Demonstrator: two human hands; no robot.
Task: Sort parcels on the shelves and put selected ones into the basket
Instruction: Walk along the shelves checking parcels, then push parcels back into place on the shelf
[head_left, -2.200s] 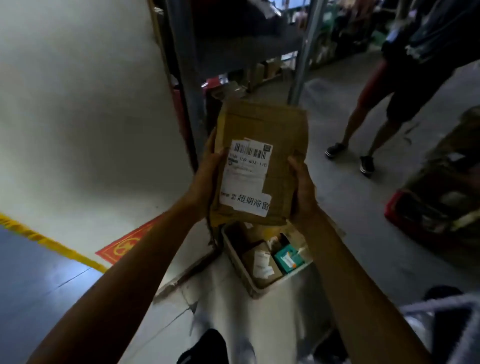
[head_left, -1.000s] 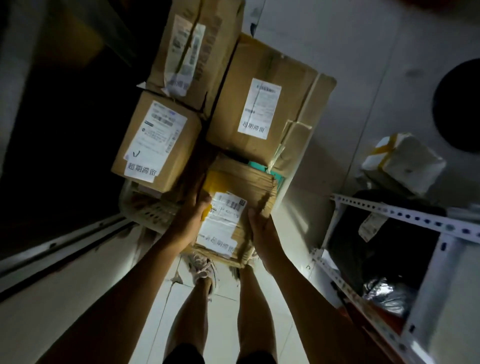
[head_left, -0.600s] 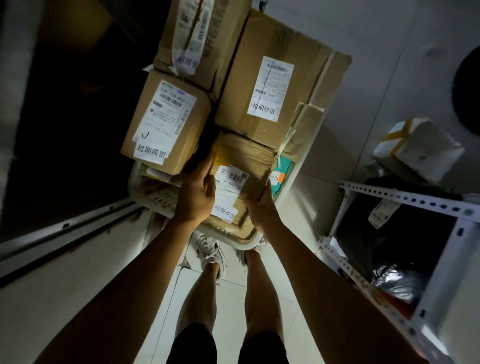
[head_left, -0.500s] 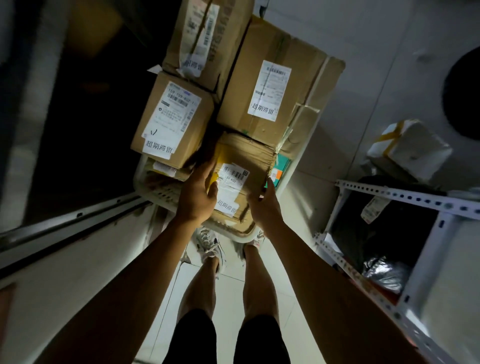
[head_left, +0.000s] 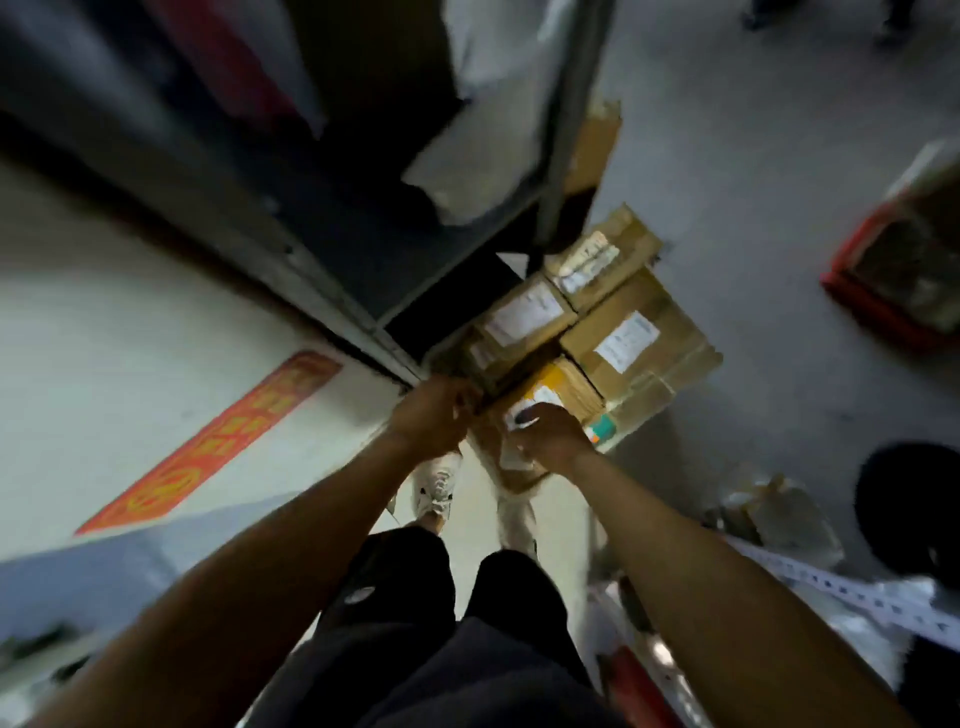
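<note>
Far left on the pale floor (head_left: 130, 322), an orange-red floor sticker (head_left: 208, 447) lying at a slant. Beyond it, a dark metal shelf frame (head_left: 332, 291) running diagonally, blurred. At centre, left hand (head_left: 434, 415) lowered beside the stacked cartons, fingers curled, though too blurred to tell whether anything is gripped. Just to its right, right hand (head_left: 548, 436) lying on top of a flat brown parcel (head_left: 563, 387) with a white label, fingers bent over the label edge; whether pinching or merely pressing cannot be told. Parcel wedged low at the near side of the pile, under and against a labelled carton (head_left: 524, 322) and a larger labelled box (head_left: 639, 343), with a third carton (head_left: 602, 257) behind them. Basket beneath mostly hidden. Below the hands, white sneakers (head_left: 439, 486) and black shorts (head_left: 415, 597). Further right, a white perforated shelf rail (head_left: 841, 587), and at far right a red crate (head_left: 893, 270) on the floor.
</note>
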